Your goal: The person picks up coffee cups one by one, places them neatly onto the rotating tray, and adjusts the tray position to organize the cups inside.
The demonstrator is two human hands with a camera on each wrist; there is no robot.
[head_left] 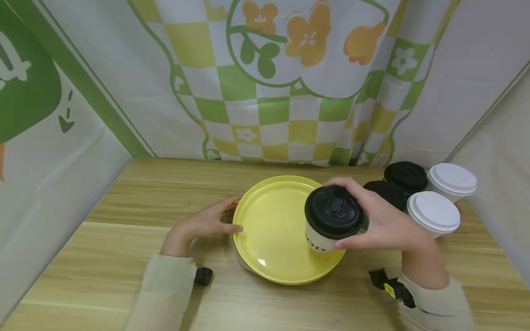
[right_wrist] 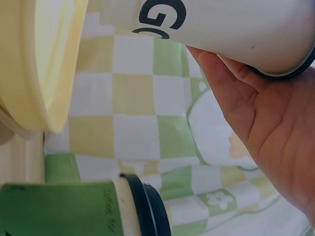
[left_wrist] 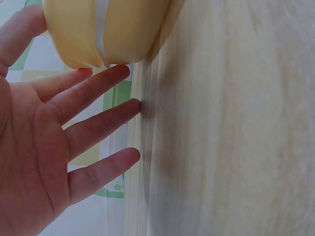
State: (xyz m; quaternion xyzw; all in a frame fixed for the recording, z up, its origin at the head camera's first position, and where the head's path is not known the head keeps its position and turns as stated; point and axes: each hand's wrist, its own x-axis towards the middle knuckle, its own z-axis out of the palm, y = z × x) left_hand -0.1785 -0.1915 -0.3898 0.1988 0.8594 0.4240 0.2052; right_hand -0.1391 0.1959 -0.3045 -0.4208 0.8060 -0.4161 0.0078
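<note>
A round yellow tray (head_left: 273, 230) with a raised rim sits on the wooden table. At its left edge is my left hand (head_left: 209, 220), thumb against the rim. In the left wrist view, this hand's fingers (left_wrist: 103, 125) are fairly straight and spread, with some fingertips touching the tray's side (left_wrist: 74, 34). My right hand (head_left: 383, 220) grips a white paper cup (head_left: 319, 241) with a black lid (head_left: 333, 211) and dark lettering. The cup is over the tray's right part; the right wrist view shows a gap between cup base (right_wrist: 110, 17) and tray (right_wrist: 59, 88).
At the right back stand more lidded cups: two with black lids (head_left: 405, 177) and two with white lids (head_left: 434, 211). One black-lidded cup has a green body (right_wrist: 64, 209). A checkered curtain (head_left: 273, 110) hangs along the table's (head_left: 136, 193) far edge.
</note>
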